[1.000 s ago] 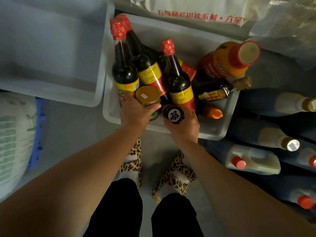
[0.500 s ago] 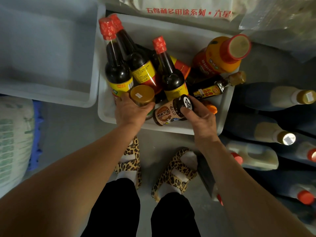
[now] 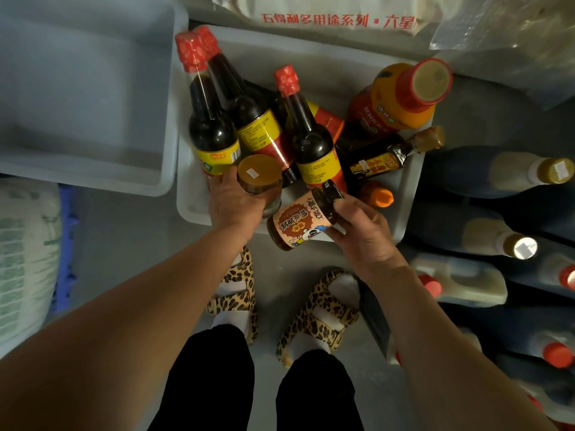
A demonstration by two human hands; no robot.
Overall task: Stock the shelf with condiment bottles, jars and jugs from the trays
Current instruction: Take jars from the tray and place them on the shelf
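The right hand point(image 3: 361, 231) is gripping a tilted brown sauce jar with a black cap and cartoon label point(image 3: 300, 220), holding it over the near rim of the white plastic tray point(image 3: 407, 194). The left hand point(image 3: 239, 203) is wrapping around a squat glass jar with an amber lid point(image 3: 259, 178), probably not yet lifted. Plenty is waiting: dark red-capped soy bottles point(image 3: 311, 135), an orange jug point(image 3: 401, 98). Pale jugs point(image 3: 460, 278) are lying stacked to the right.
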